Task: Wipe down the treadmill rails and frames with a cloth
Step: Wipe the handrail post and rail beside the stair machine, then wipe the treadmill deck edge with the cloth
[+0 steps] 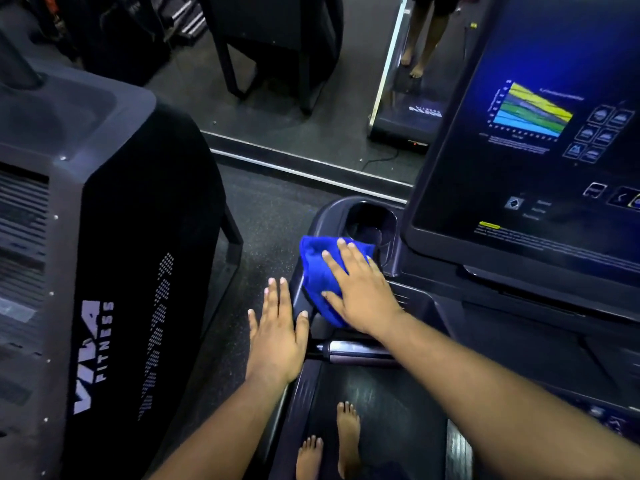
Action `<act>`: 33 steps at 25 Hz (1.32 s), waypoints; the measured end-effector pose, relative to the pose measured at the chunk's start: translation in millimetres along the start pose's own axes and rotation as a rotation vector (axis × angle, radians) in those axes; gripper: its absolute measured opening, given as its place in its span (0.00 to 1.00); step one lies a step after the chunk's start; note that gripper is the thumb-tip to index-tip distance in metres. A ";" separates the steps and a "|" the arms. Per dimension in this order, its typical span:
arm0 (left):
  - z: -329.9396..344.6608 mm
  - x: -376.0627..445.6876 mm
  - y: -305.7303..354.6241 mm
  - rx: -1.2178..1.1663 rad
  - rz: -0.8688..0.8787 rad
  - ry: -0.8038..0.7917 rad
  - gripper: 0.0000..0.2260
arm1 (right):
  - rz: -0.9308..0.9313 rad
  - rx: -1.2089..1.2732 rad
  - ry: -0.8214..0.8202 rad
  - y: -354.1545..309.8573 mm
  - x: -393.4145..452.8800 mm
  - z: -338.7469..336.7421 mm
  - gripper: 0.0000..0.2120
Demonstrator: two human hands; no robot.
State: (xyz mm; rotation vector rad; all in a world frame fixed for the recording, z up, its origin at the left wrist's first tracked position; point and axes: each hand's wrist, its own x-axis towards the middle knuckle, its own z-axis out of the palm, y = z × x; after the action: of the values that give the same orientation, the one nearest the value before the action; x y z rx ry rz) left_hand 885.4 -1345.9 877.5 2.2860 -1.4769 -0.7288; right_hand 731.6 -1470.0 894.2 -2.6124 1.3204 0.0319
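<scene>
Caution: cloth slip at console edge

We press the blue cloth on the treadmill frame beside the cup holder, right hand fingers spread; left hand flat, gripping nothing. Uneven pressure could drop it.

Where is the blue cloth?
The blue cloth lies under the right hand on the treadmill's left frame, just below the cup holder.
</scene>
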 end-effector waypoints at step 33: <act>-29.3 -76.4 147.9 -0.987 0.285 -0.473 0.09 | 0.273 0.458 0.345 9.9 -234.5 -78.8 0.55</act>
State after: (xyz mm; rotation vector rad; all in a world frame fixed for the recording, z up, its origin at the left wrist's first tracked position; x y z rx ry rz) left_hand 766.4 -1337.5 997.2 1.1818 -1.1529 -1.5354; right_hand 577.6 -1305.4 996.3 -2.0994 1.5614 -0.6263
